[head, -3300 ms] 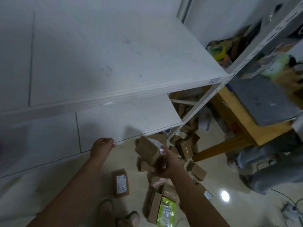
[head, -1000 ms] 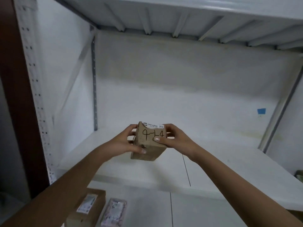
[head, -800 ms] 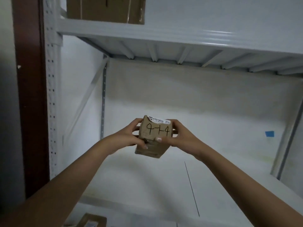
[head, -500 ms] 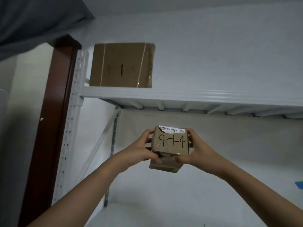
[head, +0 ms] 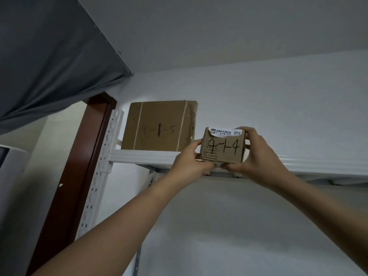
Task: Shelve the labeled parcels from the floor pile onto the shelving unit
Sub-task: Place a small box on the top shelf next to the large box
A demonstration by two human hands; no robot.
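Small brown cardboard parcel (head: 223, 147) — left hand (head: 189, 164), right hand (head: 258, 154) gripping it, not yet shelved; larger brown carton (head: 157, 126) shelved, nine o'clock.

Brown parcel (head: 223, 149) marked black "4-1-4"; white shelf (head: 143, 156).

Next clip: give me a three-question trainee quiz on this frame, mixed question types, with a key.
1. True or false: the left hand and the right hand both grip the small parcel.
2. What is written on the larger box standing on the top shelf? A) 4-1-5 B) 2-3-1 C) 4-1-4
3. Fill in: the small parcel is held to the ____ of the larger box.
Key: 1 true; 2 A; 3 right.
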